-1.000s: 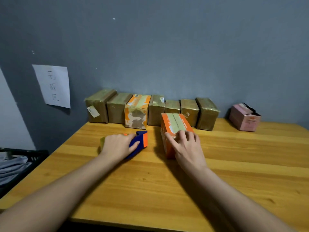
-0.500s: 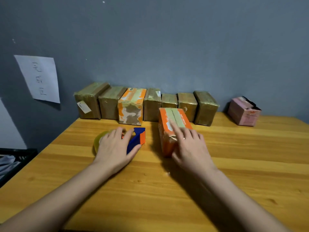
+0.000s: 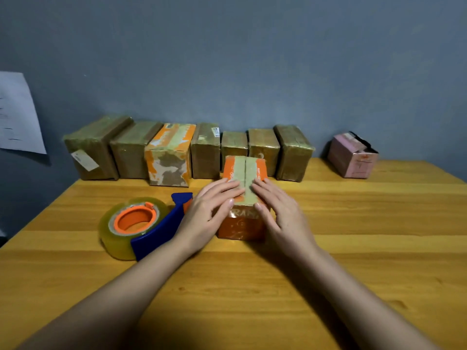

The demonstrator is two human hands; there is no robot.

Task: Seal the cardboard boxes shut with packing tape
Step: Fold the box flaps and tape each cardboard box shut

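Both hands flat on top of the orange box [image 3: 242, 224]. Left hand [image 3: 207, 215] and right hand [image 3: 283, 215] lie one each side of the centre seam, fingers straight and pressing the flaps down. Neither is curled round anything, so no real grasp, just palm and finger pressure on the lid.

Box sits directly under the hands, near the middle of the wooden table [image 3: 353, 261]. Old greenish tape strips run along the top either side of the seam; the seam itself looks open between the fingertips.

Tape dispenser [image 3: 141, 227] lies on the table just beside the left hand, on its outer side. Its blue handle passes close under the left wrist; whether they touch I cannot tell. Nobody holds it.

Beyond the fingertips, a row of taped boxes [image 3: 187, 152] stands along the wall, looking done. Pink box [image 3: 352, 156] sits well apart, out past the right hand, and its top looks open.

Step, as I read it: closing and aligning the flaps before taping. Next move likely needs the right hand to pin both flaps while the left takes the dispenser and starts tape on the near face. Risk: flaps springing apart once pressure drops to one hand.
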